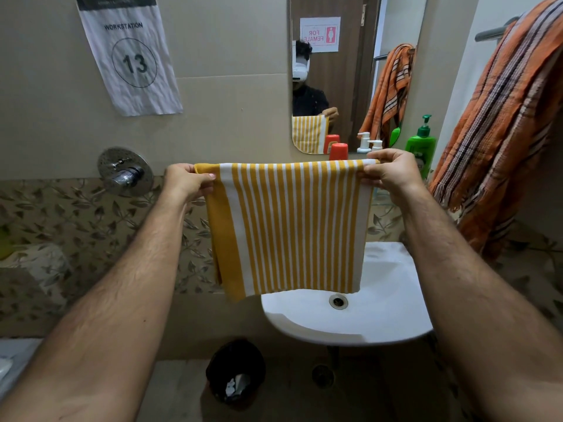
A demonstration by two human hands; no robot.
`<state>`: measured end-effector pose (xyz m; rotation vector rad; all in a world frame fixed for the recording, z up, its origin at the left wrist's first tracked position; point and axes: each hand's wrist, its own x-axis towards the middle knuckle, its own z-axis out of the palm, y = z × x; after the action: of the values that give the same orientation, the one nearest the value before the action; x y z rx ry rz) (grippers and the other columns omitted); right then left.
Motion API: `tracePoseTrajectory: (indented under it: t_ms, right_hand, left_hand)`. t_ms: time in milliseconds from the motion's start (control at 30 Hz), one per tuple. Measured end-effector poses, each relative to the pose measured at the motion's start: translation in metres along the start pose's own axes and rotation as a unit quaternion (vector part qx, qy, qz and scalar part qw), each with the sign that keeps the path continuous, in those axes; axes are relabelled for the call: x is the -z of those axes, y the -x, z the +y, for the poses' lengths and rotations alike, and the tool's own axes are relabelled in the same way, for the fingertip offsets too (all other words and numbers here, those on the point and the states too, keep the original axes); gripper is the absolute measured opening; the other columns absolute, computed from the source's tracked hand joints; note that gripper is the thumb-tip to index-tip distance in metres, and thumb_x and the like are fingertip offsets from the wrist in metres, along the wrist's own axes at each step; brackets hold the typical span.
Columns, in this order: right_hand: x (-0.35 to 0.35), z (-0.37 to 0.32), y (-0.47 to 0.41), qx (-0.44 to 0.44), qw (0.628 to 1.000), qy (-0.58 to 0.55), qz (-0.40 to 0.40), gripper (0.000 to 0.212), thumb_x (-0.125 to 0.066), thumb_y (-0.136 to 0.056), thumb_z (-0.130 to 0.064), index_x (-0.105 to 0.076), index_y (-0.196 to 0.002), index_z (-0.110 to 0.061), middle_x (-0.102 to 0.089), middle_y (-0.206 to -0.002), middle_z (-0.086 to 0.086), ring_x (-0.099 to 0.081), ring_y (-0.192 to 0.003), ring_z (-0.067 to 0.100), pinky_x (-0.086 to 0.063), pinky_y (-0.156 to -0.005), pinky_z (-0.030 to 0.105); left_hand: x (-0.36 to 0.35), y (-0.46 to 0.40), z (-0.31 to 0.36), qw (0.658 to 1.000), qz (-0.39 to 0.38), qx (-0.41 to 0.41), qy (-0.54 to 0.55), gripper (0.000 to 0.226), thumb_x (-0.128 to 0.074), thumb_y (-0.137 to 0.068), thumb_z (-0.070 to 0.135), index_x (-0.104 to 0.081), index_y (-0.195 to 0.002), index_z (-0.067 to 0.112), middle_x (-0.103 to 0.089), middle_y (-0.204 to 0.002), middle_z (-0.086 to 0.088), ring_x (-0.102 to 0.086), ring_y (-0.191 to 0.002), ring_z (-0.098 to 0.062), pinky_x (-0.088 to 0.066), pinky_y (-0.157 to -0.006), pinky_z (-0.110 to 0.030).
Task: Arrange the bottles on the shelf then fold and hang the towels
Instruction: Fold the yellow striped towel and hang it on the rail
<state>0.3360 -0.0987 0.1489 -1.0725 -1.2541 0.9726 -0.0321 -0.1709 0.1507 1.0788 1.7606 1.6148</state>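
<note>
Paper sheet (pixel 129 53) taped to the tiled wall, upper left: reads "WORKSTATION" in black caps, w/ "13" inside a drawn circle below it. Dark band across the sheet's top has small print, too blurred to read.

Sign (pixel 320 34) on the door, seen in the mirror (pixel 353 86), so reversed: "FOR FEMALE" in red, plus a red pictogram box beside the words.

Green pump bottle (pixel 422 147) at right has a label, mostly hidden, not legible. Orange-capped bottle (pixel 338 151): no readable text.

Yellow-and-white striped towel (pixel 289 226), orange plaid towel (pixel 499 123), green bottle (pixel 422 150).
</note>
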Motion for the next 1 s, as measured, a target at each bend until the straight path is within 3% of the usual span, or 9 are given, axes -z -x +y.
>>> tracePoseTrajectory:
  t_ms: [100, 200, 333, 500, 667, 867, 1000]
  right_hand:
    - [0.001, 0.003, -0.001, 0.028, 0.999, 0.026, 0.017, 0.025, -0.066, -0.083, 0.012, -0.065, -0.102, -0.003, -0.065, -0.100, 0.018, -0.070, -0.081, 0.026, -0.061, -0.061, 0.026]
    - [0.003, 0.006, -0.003, 0.054, 0.996, 0.069, 0.035, 0.026, -0.069, -0.081, 0.009, -0.067, -0.103, -0.005, -0.068, -0.103, 0.016, -0.070, -0.093, 0.026, -0.062, -0.074, 0.032]
    - [0.005, 0.009, -0.005, 0.090, 0.985, 0.139, 0.053, 0.035, -0.080, -0.076, -0.002, -0.071, -0.109, -0.009, -0.072, -0.105, 0.010, -0.070, -0.096, 0.020, -0.060, -0.083, 0.034]
    - [0.001, 0.012, 0.000, 0.175, 0.949, 0.223, 0.135, 0.020, -0.075, -0.083, -0.013, -0.074, -0.103, -0.015, -0.074, -0.098, 0.002, -0.069, -0.090, 0.013, -0.060, -0.083, 0.035]
    - [-0.005, 0.009, 0.011, 0.241, 0.920, 0.242, 0.192, 0.014, -0.068, -0.089, -0.017, -0.074, -0.101, -0.015, -0.075, -0.096, 0.004, -0.068, -0.088, 0.015, -0.058, -0.080, 0.032]
    - [-0.008, 0.011, 0.009, 0.260, 0.911, 0.235, 0.216, 0.010, -0.062, -0.088, -0.010, -0.070, -0.092, -0.014, -0.068, -0.097, 0.006, -0.062, -0.090, 0.018, -0.055, -0.081, 0.033]
    - [-0.008, 0.011, 0.008, 0.249, 0.915, 0.233, 0.214, 0.012, -0.059, -0.088, -0.007, -0.066, -0.097, -0.008, -0.058, -0.110, 0.011, -0.051, -0.094, 0.012, -0.042, -0.080, 0.020]
  left_hand:
    - [0.003, -0.003, 0.000, 1.000, -0.021, -0.008, 0.005, 0.018, -0.069, -0.085, -0.003, -0.057, -0.079, 0.009, -0.062, -0.085, -0.008, -0.065, -0.079, -0.020, -0.059, -0.061, -0.021]
    - [0.005, -0.007, -0.003, 0.999, -0.046, -0.027, -0.003, 0.023, -0.070, -0.080, -0.010, -0.057, -0.078, 0.009, -0.062, -0.084, -0.009, -0.064, -0.086, -0.026, -0.061, -0.063, -0.025]
    - [0.003, -0.008, -0.009, 0.997, -0.015, -0.069, -0.042, 0.028, -0.075, -0.074, -0.009, -0.060, -0.078, 0.015, -0.065, -0.087, -0.012, -0.067, -0.092, -0.033, -0.058, -0.073, -0.036]
    - [0.002, -0.009, -0.015, 0.994, 0.032, -0.105, -0.029, 0.022, -0.082, -0.060, 0.012, -0.065, -0.072, 0.021, -0.072, -0.088, -0.016, -0.071, -0.091, -0.035, -0.059, -0.081, -0.050]
    - [-0.005, -0.003, -0.013, 0.981, 0.107, -0.157, -0.039, 0.019, -0.080, -0.067, 0.022, -0.061, -0.067, 0.024, -0.068, -0.076, -0.001, -0.063, -0.070, -0.018, -0.059, -0.069, -0.039]
    - [-0.014, 0.002, -0.013, 0.967, 0.161, -0.195, -0.006, 0.025, -0.076, -0.075, 0.016, -0.055, -0.067, 0.027, -0.061, -0.070, 0.007, -0.054, -0.068, -0.012, -0.050, -0.061, -0.028]
    - [-0.018, 0.001, -0.013, 0.960, 0.196, -0.202, -0.009, 0.012, -0.070, -0.075, 0.014, -0.062, -0.084, 0.018, -0.066, -0.101, -0.009, -0.058, -0.079, -0.013, -0.057, -0.075, -0.033]
